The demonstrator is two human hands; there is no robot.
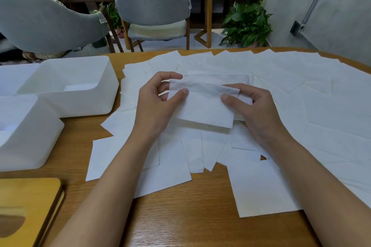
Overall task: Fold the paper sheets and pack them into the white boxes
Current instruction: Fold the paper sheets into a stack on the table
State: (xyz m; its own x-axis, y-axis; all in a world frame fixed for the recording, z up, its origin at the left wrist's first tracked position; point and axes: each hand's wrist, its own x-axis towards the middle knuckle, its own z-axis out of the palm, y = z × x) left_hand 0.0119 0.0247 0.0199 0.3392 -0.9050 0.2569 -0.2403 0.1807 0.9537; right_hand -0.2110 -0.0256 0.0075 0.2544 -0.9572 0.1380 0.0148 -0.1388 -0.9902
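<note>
Wooden table [180, 222] under everything. Spread over it, beneath the fingers [172, 76] and well beyond them to the right and the far side: loose paper sheets [301, 78], flat, overlapping, unfolded.

Well left of the fingers: two open boxes. Far white box [80, 106] with what looks like a little folded paper low inside. Near white box [30, 146] with only a hint of white at the bottom. Too washed out to count, but neither anywhere near full.

Between the fingertips, seemingly raised just off the pile: one sheet [204, 110], its top edge turned over toward the body, mid-fold. Left hand [156, 106] pinching the sheet's left end, thumb on top, fingers curled behind. Right hand [259, 114] pinching the right end, thumb pressed on the flap.

Judged early in the job: one fold under way, this piece not yet packed, nearly the whole pile left to fold and box.
</note>
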